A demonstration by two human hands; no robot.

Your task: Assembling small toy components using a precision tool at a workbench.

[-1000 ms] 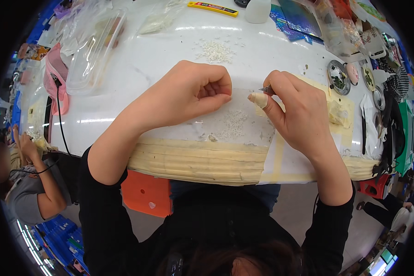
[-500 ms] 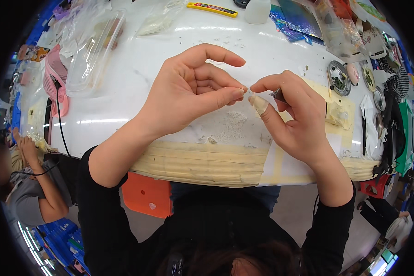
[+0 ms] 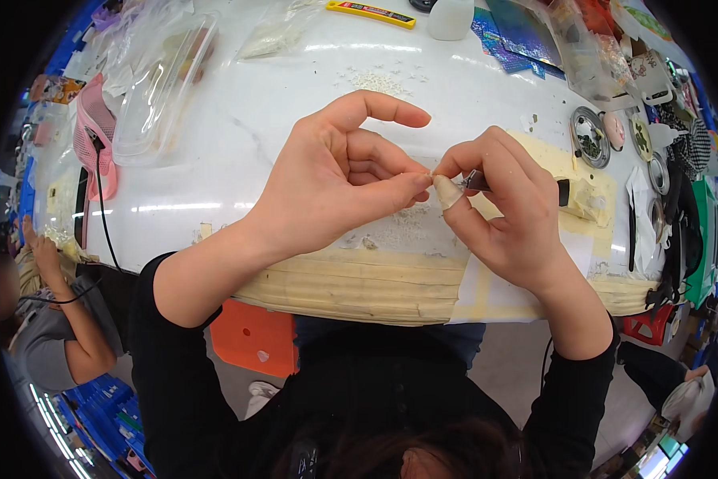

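My left hand is closed in a pinch, thumb against a fingertip, with the index finger raised away. What it pinches is too small to make out. My right hand meets it, its index finger and thumb closing at the same spot, and a beige wrap covers that thumb. Held within the right hand is a slim dark tool with a metal front part; the palm hides most of it, and its kind does not show. White crumbs lie on the table below the hands.
Small white bits lie in a heap beyond my hands. Farther back are a yellow boxcutter-like strip and a white bottle. A clear plastic tray stands left, round metal tins right. Masking tape lines the front edge.
The fingertips of both hands have come together. My left hand has shifted slightly right and nearer, uncovering the heap of white bits behind it.
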